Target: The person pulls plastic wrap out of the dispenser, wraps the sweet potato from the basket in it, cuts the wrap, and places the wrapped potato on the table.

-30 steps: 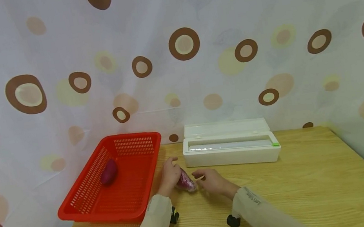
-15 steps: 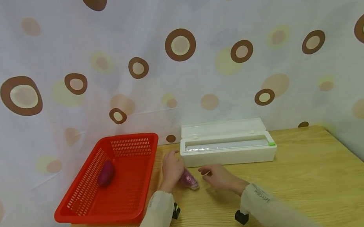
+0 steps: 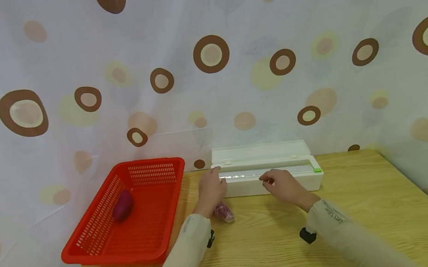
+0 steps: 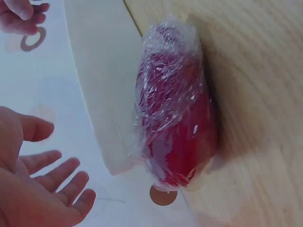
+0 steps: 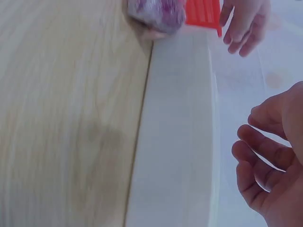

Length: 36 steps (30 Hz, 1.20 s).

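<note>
Both hands are empty, held low over the rear part of the desk [image 3: 379,219]. The left hand [image 3: 210,188] hangs by the left end of an open white box [image 3: 243,188]; the left wrist view shows its fingers parted and fairly straight, the thumb well clear of them. The right hand [image 3: 284,184] is at the box's right half, and in the right wrist view its fingers curve loosely, with a gap between them and the thumb.

Behind the desk's back edge hangs a spotted curtain [image 3: 218,2]. Toward the back left corner sits a red basket [image 3: 153,217]. The white box lies along the back edge, lid raised toward the curtain; only the head view shows the glossy strip [image 3: 254,174] inside.

Between basket and box, in front of the box's left end, the wrapped vegetable [image 3: 224,212] lies on the desk, purple under crinkled clear film. The left forearm partly covers it in the head view; the left wrist view shows it whole. An unwrapped vegetable [image 3: 122,205], also purple, rests by the basket's left wall. A green tab [image 3: 317,170] marks the box's right end. Lettering on the right sleeve [image 3: 337,221] seems to read "Let's Slim"; that on the left sleeve [image 3: 192,235] is too small to read.
</note>
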### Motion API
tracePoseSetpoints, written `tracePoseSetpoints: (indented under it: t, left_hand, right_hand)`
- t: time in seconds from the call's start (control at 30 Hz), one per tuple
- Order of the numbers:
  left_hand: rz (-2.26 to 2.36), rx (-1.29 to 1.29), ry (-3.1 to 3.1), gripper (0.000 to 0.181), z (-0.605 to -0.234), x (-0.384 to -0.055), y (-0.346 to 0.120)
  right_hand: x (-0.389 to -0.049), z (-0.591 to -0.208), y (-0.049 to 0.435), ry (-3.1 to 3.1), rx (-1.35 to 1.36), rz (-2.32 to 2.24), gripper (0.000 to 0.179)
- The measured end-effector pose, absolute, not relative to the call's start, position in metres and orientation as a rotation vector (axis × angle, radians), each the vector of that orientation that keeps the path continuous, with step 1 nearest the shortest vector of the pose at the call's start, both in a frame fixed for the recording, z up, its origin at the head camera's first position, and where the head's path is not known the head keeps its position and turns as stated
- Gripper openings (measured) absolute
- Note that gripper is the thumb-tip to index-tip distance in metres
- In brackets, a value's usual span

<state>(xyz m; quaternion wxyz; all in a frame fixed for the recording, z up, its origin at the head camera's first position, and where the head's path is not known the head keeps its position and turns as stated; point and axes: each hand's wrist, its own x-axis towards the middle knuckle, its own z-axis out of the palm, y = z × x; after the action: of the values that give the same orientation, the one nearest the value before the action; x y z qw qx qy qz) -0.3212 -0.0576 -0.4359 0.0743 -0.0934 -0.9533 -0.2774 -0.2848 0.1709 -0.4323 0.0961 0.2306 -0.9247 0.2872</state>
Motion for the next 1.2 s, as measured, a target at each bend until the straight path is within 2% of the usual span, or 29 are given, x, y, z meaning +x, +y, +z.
tracePoseSetpoints:
  t: [0.17,0.4,0.67,0.93,1.2]
  left_hand:
    - [-0.569,-0.482,-2.92,0.041,-0.431,-0.327,-0.051]
    - [-0.442,-0.586,-3.005,0.039,-0.431,-0.335,-0.043]
    - [-0.396,-0.595,-3.024,0.034,-0.436,-0.341,-0.04]
    - [-0.334,-0.615,-2.995,0.023,-0.443,-0.343,-0.037]
    - [-0.378,-0.571,-2.932,0.022,-0.443,-0.348,-0.033]
  right_hand:
    - [-0.303,-0.43,0.199,-2.74,0.653,0.671,0.021]
    - [-0.314,-0.429,0.221,-2.788,0.668,0.534,0.025]
    - [-0.326,-0.429,0.232,-2.878,0.672,0.412,0.027]
    - [-0.333,-0.439,0.236,-2.997,0.618,0.528,0.026]
    - [-0.336,-0.441,0.235,-2.99,0.536,0.639,0.025]
